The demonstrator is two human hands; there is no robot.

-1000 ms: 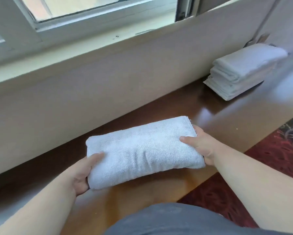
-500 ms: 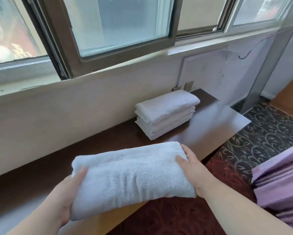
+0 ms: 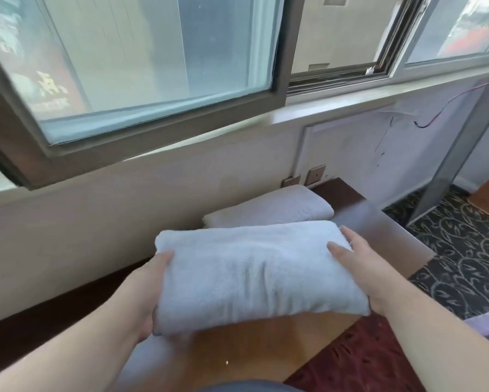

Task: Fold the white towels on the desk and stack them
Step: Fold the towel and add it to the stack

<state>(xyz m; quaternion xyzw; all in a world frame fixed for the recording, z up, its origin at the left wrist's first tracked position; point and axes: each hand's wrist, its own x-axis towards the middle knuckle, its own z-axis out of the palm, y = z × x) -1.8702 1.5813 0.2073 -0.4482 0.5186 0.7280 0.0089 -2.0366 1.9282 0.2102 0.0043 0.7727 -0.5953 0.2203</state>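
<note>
A folded white towel is held in the air above the dark wooden desk. My left hand grips its left end, thumb on top. My right hand grips its right end, thumb on top as well. Just behind the held towel sits the stack of folded white towels against the wall; only its top towel shows, the lower ones are hidden by the towel I carry.
A wall with two socket plates and a window sill runs behind the desk. A grey metal post stands at the right. Patterned dark and red carpet lies to the right of the desk's edge.
Both hands have carried the folded towel right and forward, from the desk's middle up to just in front of the stack. The view has swung right and upward.
</note>
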